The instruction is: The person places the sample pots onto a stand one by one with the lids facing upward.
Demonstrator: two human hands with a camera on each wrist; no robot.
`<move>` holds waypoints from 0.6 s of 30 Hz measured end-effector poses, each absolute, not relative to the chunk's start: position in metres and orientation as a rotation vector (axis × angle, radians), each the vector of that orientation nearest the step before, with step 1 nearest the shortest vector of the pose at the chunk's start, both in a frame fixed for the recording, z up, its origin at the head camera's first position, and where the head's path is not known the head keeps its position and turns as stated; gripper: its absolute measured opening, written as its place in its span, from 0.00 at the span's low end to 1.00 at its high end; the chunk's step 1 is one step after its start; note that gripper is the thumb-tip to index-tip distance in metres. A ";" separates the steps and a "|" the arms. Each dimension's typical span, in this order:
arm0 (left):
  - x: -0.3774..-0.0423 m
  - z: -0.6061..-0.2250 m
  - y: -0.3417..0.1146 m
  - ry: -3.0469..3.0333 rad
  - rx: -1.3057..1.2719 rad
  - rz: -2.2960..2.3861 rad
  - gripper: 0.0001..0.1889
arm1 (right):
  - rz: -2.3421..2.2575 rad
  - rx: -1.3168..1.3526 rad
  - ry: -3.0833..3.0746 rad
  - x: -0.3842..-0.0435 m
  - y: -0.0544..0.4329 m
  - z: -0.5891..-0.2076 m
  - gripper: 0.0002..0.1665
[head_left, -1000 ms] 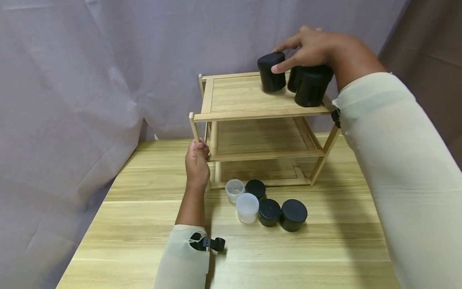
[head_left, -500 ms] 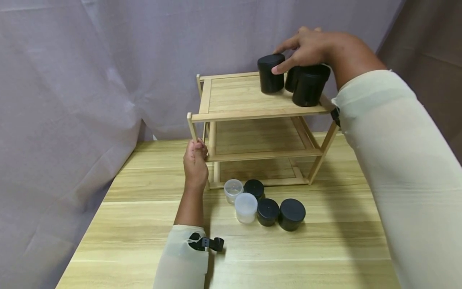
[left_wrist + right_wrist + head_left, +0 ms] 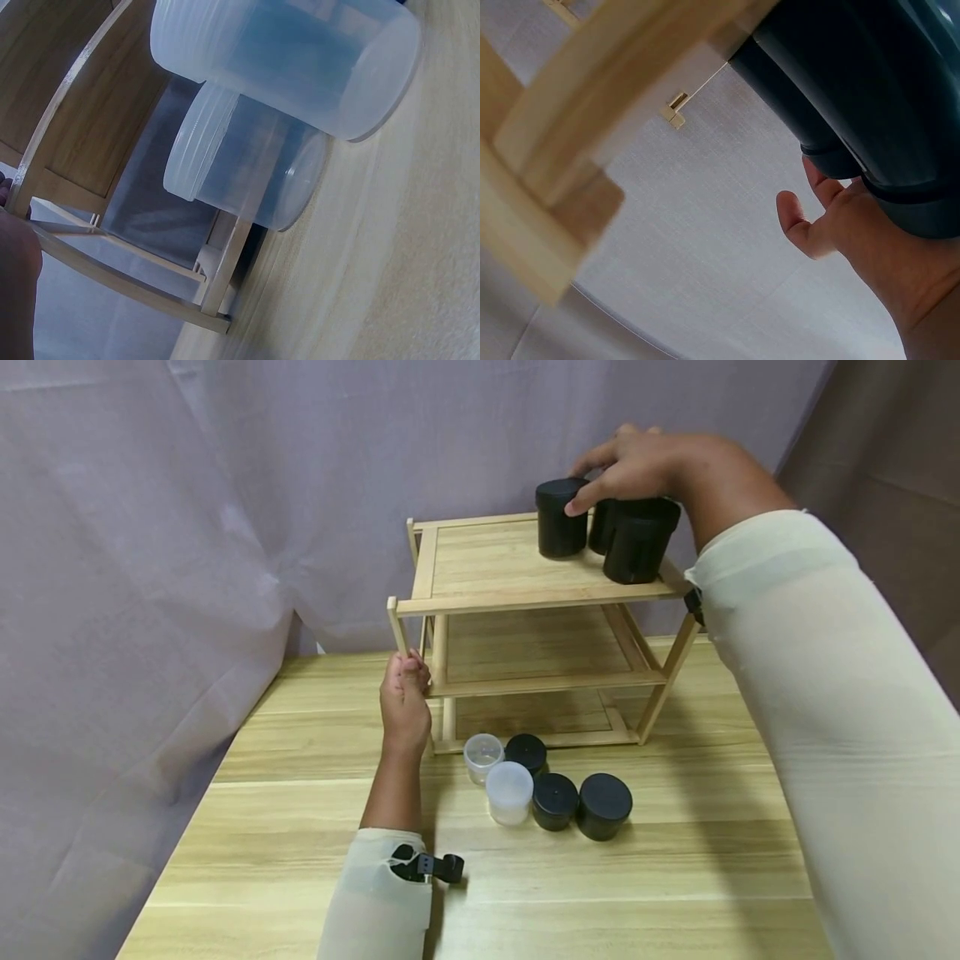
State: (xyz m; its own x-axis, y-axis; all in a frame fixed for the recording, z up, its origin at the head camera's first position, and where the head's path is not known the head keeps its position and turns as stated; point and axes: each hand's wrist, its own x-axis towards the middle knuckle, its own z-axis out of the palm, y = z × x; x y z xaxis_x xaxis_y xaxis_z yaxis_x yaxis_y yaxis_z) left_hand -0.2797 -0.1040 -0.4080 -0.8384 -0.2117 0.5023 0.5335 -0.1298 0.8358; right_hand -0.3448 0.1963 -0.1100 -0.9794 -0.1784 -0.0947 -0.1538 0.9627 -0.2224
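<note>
In the head view, a three-tier wooden rack [image 3: 480, 564] stands on the table. My left hand [image 3: 405, 703] grips its front left post, just above the middle tier. My right hand [image 3: 637, 464] reaches over the top tier and holds a black lidded jar [image 3: 561, 527] near its lid, thumb in front. The jar stands upright on the board. Two more black jars, a front one [image 3: 639, 547] and a partly hidden one [image 3: 602, 527], stand under that hand. The right wrist view shows the hand [image 3: 877, 240] behind dark jars [image 3: 870, 97]; the held jar is hidden there.
Before the rack stand a clear jar [image 3: 483, 760], a frosted jar [image 3: 510, 793] and several short black jars [image 3: 604, 806]. Both translucent jars loom close in the left wrist view. A grey curtain [image 3: 225, 485] hangs behind. A small black device [image 3: 448, 868] sits at the left cuff.
My right hand has come down slightly with the black jar, which leaned a little before and now stands straight. The left hand keeps its grip on the post. The view has shifted slightly.
</note>
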 end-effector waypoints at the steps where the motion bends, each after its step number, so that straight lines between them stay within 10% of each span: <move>1: -0.280 -0.408 -0.104 -1.653 -0.357 -2.018 0.43 | -0.326 -0.255 3.001 -0.345 0.196 -0.111 0.50; 18: -0.282 -0.408 -0.105 -1.624 -0.343 -2.052 0.30 | -0.354 -0.263 2.959 -0.346 0.195 -0.113 0.51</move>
State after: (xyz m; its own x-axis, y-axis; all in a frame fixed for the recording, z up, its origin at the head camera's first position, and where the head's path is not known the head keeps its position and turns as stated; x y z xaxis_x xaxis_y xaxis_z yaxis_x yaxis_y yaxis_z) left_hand -0.2820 -0.1052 -0.4082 -0.8449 -0.2238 0.4858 0.5242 -0.1660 0.8352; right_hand -0.3465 0.1954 -0.1134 -0.9734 -0.1904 -0.1273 -0.1550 0.9568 -0.2461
